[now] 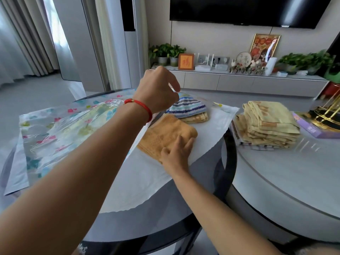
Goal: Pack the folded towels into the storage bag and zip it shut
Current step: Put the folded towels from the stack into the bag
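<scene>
A clear storage bag (55, 129) printed with coloured flowers lies flat on the dark round table. My left hand (158, 89), with a red cord at the wrist, pinches the bag's upper flap and holds its mouth lifted. My right hand (176, 153) presses flat on a folded orange towel (163, 135) lying at the mouth on the bag's white lower flap (211, 126). Behind it sit a blue-striped towel (187, 106) on a beige one. A stack of folded yellow towels (266, 124) waits on the neighbouring grey table.
The dark round table (228, 148) butts against a larger grey round table (276, 181). A purple box (312, 128) and a gold ornament (325, 115) stand at the right. A TV cabinet with plants and frames runs along the far wall.
</scene>
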Available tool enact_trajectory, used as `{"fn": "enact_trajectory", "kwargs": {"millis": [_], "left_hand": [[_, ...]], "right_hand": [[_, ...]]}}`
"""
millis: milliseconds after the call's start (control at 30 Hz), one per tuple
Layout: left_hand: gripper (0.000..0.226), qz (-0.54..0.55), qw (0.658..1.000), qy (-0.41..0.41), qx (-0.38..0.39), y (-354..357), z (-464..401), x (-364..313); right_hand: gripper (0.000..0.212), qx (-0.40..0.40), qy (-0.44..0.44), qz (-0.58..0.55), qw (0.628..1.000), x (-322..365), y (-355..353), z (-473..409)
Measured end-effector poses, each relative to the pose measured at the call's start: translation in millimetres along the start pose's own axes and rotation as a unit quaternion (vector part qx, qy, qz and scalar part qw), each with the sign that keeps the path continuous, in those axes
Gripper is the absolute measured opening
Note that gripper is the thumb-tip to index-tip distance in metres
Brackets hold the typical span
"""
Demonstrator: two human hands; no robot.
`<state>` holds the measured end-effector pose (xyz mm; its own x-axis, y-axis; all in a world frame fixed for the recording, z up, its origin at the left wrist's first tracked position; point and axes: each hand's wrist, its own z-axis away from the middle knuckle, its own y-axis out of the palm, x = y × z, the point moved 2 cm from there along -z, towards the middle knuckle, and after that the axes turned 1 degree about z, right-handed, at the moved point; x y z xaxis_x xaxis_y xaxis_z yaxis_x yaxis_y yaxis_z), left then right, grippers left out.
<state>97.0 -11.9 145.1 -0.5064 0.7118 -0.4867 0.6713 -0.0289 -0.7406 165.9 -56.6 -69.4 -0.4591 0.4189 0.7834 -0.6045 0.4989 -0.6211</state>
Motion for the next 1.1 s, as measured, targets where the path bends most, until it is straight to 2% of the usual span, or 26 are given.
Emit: {"fn": "enact_trajectory", "kwargs": {"millis": [67, 133, 200, 267, 367, 433, 533, 600, 667, 733, 833, 933, 967, 1100], "left_hand": [[0.022, -0.003, 1.0, 0.001, 0.0, 0, -1, 0], [0.023, -0.011, 1.0, 0.003, 0.005, 1, 0, -1], [0.025, -0.012, 1.0, -0.002, 0.004, 1, 2, -2], [0.025, -0.003, 1.0, -0.005, 0.009, 3, 5, -3], [0.022, -0.01, 1.0, -0.003, 0.025, 6, 8, -5], [0.022, -0.021, 0.999, -0.008, 0.032, 8, 8, -4], [0.019, -0.032, 0.999, -0.012, 0.027, 13, 9, -2], [0.016, -0.028, 0.999, -0.009, 0.011, 16, 8, -4], [0.013, -0.03, 1.0, 0.004, -0.001, 19, 6, -6], [0.013, -0.035, 0.999, 0.01, -0.014, 21, 6, -7], [0.012, -0.044, 0.999, 0.009, -0.026, 26, 3, -5], [0.011, -0.07, 0.997, 0.005, -0.031, 32, -2, -1], [0.011, -0.074, 0.997, 0.006, -0.032, 34, -4, -1], [0.008, -0.083, 0.996, -0.011, -0.024, 44, -8, 4]], "right_hand": [[0.078, 0.015, 0.001, 0.074, 0.997, 9, 8, -5], [0.078, 0.031, 0.047, 0.124, 0.991, 27, 11, -13], [0.082, 0.052, 0.1, 0.121, 0.986, 43, 13, -22], [0.086, 0.084, 0.117, 0.104, 0.984, 48, 14, -28], [0.081, 0.148, 0.055, 0.096, 0.983, 38, 0, -30], [0.068, 0.149, -0.004, 0.054, 0.987, 23, -21, -29], [0.036, 0.06, -0.093, 0.064, 0.992, -13, -68, -28], [0.021, -0.023, -0.071, 0.05, 0.996, -44, -108, -37], [0.024, -0.123, 0.003, 0.007, 0.992, -73, -152, -53], [0.025, -0.225, 0.061, -0.03, 0.972, -95, -195, -72], [0.026, -0.345, 0.083, 0.024, 0.935, -118, -248, -101], [0.037, -0.341, 0.09, 0.183, 0.918, -139, -277, -126], [0.041, -0.331, 0.095, 0.199, 0.918, -145, -284, -134], [0.05, -0.278, 0.191, 0.122, 0.933, -158, -306, -166]]}}
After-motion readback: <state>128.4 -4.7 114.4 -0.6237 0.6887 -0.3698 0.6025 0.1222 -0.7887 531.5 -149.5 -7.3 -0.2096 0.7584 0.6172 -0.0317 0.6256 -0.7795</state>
